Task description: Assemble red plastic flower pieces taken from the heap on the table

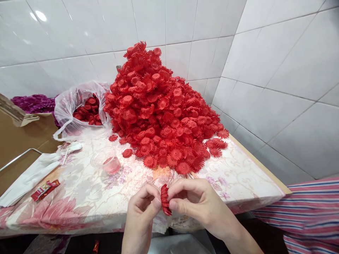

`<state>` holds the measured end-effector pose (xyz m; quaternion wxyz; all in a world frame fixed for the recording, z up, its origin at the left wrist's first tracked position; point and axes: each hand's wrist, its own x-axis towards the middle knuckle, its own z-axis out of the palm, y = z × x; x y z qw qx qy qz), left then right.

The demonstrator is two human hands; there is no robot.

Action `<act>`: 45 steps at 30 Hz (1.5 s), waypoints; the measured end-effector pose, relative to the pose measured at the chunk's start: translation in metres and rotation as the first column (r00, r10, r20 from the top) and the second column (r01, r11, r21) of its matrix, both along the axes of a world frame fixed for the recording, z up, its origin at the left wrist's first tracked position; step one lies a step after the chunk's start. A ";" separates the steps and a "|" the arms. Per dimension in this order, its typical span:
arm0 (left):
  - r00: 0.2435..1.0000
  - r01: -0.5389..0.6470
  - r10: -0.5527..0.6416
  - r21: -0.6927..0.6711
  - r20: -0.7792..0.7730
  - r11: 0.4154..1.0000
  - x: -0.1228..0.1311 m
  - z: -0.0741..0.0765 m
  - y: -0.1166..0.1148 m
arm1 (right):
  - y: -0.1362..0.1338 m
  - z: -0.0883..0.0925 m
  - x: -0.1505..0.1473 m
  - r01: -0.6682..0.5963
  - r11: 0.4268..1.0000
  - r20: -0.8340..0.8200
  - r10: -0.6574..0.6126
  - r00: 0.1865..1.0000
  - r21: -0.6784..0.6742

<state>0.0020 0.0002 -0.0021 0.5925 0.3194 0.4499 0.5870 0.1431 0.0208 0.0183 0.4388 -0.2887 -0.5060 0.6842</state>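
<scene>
OK, head view: red flower (164, 200) is up between both hands, above the near edge of the tabletop (265, 170), roughly mid-span. Left hand (141, 208): thumb and index closed on the flower's left side. Right hand (201, 203): thumb and index pinching its right side. Flower is edge-on, petals stacked in a curved band.

Big heap of red flowers (161, 116) behind the hands, peaking toward the far edge, spilling forward to mid-table. A few loose ones on its left and right flanks. Floral tablecloth (79, 192) underneath, hanging over the near edge.

Left of the heap, near the far edge: open plastic bag (63, 111) with darker red flowers (90, 110) inside. Purple flowers (34, 103) beyond it, far left corner. Cardboard box (31, 137) at the left edge, white cloth (34, 178) beside it. Small wrapper (45, 189) near the near left corner. Clear cup (106, 160) between wrapper and heap, pinkish contents. Striped fabric (307, 208) just off the near right corner. White tile wall (180, 21) behind.
</scene>
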 end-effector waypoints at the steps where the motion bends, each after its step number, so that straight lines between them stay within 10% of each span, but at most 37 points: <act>1: 1.000 -0.002 0.002 0.004 -0.016 1.000 0.000 0.000 0.000 | 0.000 0.000 0.001 0.007 1.000 0.034 -0.007 0.999 0.020; 10: 0.941 -0.091 0.121 0.107 -0.317 0.990 0.008 0.009 -0.010 | -0.003 0.004 0.002 0.153 0.923 0.356 -0.284 0.890 0.353; 16: 0.749 -0.188 0.321 0.279 -0.579 0.942 0.012 0.004 -0.011 | 0.001 -0.001 0.000 0.147 0.965 0.334 -0.214 0.918 0.216; 26: 0.816 -0.084 0.176 0.188 -0.550 0.979 0.009 0.008 -0.008 | 0.002 -0.007 -0.001 0.074 0.990 0.248 -0.102 0.963 0.121; 38: 0.728 -0.033 0.262 0.349 -0.634 0.936 0.004 -0.001 -0.009 | -0.006 0.000 0.008 -0.068 0.936 0.585 -0.157 0.796 0.344; 45: 0.674 -0.036 0.297 0.372 -0.676 0.928 0.005 0.000 -0.008 | -0.002 -0.011 0.014 -0.045 0.929 0.456 -0.137 0.879 0.366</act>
